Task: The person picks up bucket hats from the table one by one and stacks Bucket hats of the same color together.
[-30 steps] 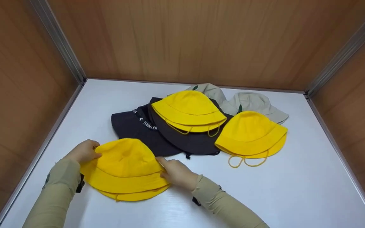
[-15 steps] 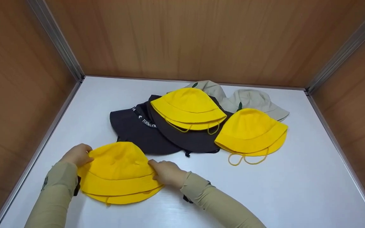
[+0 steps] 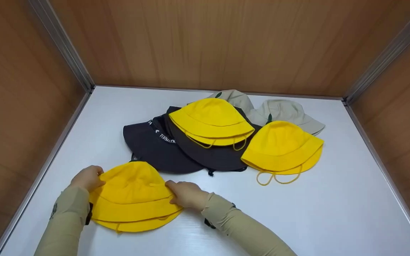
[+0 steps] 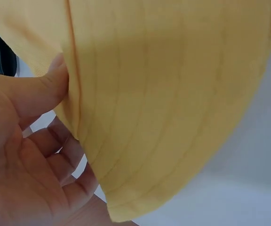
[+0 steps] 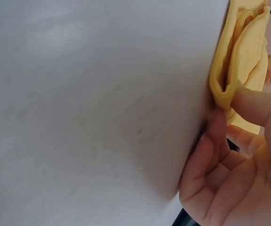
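A yellow bucket hat [image 3: 133,192] lies flattened near the front left of the white table, its brim toward the person. My left hand [image 3: 87,177] pinches its left side; in the left wrist view the thumb lies over the stitched yellow brim [image 4: 163,108] with fingers behind it. At the hat's right side my right hand [image 3: 188,194] pinches the brim edge. The right wrist view shows the folded brim [image 5: 241,61] between thumb and fingers, just over the tabletop. A bit of yellow cord shows under the front brim.
Behind lie two dark hats [image 3: 158,153], overlapping, with another yellow hat [image 3: 212,117] on top. A third yellow hat [image 3: 283,147] with a cord loop lies to the right. Two beige hats [image 3: 283,112] sit at the back. Wooden panels [image 3: 205,46] wall the table [image 3: 297,220].
Both hands have drawn the yellow hat a little toward the person and to the left, lowering it onto the table. The other hats keep their places.
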Demonstrator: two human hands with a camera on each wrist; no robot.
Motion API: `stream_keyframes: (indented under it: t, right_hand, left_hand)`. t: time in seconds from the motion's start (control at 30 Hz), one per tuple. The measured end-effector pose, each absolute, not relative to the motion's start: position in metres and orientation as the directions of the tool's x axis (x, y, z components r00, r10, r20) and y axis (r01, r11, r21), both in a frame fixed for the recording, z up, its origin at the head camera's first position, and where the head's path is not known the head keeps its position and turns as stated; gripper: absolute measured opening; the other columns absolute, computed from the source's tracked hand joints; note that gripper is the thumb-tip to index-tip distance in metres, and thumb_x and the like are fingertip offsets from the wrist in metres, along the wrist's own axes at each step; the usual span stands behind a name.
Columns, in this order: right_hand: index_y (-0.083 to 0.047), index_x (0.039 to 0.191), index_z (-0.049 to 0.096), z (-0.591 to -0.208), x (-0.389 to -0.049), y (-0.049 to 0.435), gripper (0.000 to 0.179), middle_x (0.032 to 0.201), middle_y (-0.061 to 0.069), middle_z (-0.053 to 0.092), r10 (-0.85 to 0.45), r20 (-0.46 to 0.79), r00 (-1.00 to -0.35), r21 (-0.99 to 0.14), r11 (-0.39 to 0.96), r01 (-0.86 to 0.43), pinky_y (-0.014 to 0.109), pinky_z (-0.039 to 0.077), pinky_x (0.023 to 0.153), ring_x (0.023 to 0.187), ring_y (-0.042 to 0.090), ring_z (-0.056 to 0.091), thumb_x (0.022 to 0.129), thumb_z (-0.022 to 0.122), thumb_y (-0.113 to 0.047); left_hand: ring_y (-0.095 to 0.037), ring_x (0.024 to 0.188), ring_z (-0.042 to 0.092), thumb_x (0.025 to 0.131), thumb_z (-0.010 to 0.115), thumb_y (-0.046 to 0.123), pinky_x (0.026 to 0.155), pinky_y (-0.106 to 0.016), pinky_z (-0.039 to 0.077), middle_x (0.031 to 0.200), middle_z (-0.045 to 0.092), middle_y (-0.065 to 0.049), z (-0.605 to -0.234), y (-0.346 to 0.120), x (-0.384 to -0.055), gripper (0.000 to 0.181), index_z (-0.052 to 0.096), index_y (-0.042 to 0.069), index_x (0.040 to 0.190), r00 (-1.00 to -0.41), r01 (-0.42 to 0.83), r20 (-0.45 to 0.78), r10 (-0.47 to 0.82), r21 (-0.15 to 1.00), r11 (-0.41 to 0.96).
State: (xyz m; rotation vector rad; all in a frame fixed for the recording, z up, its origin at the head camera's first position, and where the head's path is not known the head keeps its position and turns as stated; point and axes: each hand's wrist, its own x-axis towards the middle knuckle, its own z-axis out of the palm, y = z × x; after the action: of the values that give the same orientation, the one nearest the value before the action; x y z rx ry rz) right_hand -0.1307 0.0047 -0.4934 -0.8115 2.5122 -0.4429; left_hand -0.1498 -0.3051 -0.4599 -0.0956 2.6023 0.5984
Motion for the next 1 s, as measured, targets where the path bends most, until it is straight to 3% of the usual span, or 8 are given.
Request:
stream_keyframes:
  t: [0.33, 0.47, 0.6, 0.77, 0.87, 1.0]
  right_hand:
    - [-0.015, 0.137, 0.044, -0.496, -0.136, 0.010, 0.051, 0.117, 0.006, 0.063, -0.646, -0.332, -0.687, -0.515, 0.734, -0.442, 0.029, 0.046, 0.091, 0.102, 0.018, 0.060, 0.090, 0.064, -0.020]
    - [-0.016, 0.138, 0.044, -0.494, -0.141, 0.017, 0.053, 0.094, 0.001, 0.063, -0.655, -0.354, -0.667, -0.614, 0.701, -0.362, 0.023, 0.046, 0.078, 0.079, 0.011, 0.055, 0.090, 0.065, -0.019]
    - [-0.016, 0.137, 0.046, -0.490, -0.147, 0.030, 0.050, 0.078, -0.002, 0.058, -0.651, -0.418, -0.634, -0.726, 0.659, -0.197, 0.020, 0.042, 0.065, 0.066, 0.008, 0.049, 0.090, 0.064, -0.016]
    - [-0.006, 0.131, 0.051, -0.486, -0.154, 0.057, 0.041, 0.088, 0.011, 0.066, -0.670, -0.390, -0.631, -0.815, 0.571, -0.103, 0.025, 0.050, 0.069, 0.074, 0.019, 0.061, 0.092, 0.060, -0.014]
    - [-0.002, 0.129, 0.052, -0.487, -0.154, 0.075, 0.038, 0.094, 0.017, 0.067, -0.677, -0.346, -0.650, -0.851, 0.518, -0.087, 0.031, 0.053, 0.072, 0.081, 0.026, 0.064, 0.094, 0.057, -0.016]
    - [-0.003, 0.126, 0.054, -0.491, -0.148, 0.097, 0.036, 0.094, 0.015, 0.068, -0.651, -0.324, -0.687, -0.862, 0.502, -0.068, 0.029, 0.050, 0.074, 0.083, 0.024, 0.064, 0.095, 0.055, -0.021]
  left_hand:
    - [-0.029, 0.079, 0.050, 0.090, 0.060, 0.002, 0.073, -0.041, 0.045, 0.095, 0.058, -0.025, -0.461, -0.304, -0.147, 0.015, 0.054, -0.008, 0.098, -0.886, -0.204, -0.464, 0.009, 0.405, 0.891]
    - [-0.031, 0.081, 0.050, 0.089, 0.060, 0.003, 0.075, -0.044, 0.045, 0.098, 0.058, -0.027, -0.460, -0.305, -0.148, 0.016, 0.053, -0.007, 0.098, -0.891, -0.212, -0.455, -0.005, 0.405, 0.889]
    - [-0.036, 0.085, 0.053, 0.089, 0.061, 0.006, 0.080, -0.050, 0.046, 0.108, 0.054, -0.034, -0.457, -0.301, -0.148, 0.032, 0.047, -0.011, 0.111, -0.900, -0.202, -0.436, -0.020, 0.377, 0.904]
    - [-0.049, 0.101, 0.043, 0.089, 0.062, 0.012, 0.085, -0.058, 0.043, 0.117, 0.039, -0.042, -0.454, -0.285, -0.149, 0.049, 0.039, -0.013, 0.124, -0.947, -0.182, -0.318, -0.051, 0.399, 0.898]
    - [-0.053, 0.111, 0.036, 0.091, 0.060, 0.013, 0.088, -0.060, 0.040, 0.124, 0.032, -0.041, -0.454, -0.269, -0.149, 0.046, 0.041, -0.010, 0.125, -0.970, -0.161, -0.237, -0.059, 0.438, 0.884]
    - [-0.049, 0.117, 0.037, 0.092, 0.059, 0.013, 0.097, -0.057, 0.038, 0.130, 0.033, -0.035, -0.457, -0.236, -0.149, 0.040, 0.046, -0.006, 0.125, -0.984, -0.116, -0.174, -0.029, 0.515, 0.849]
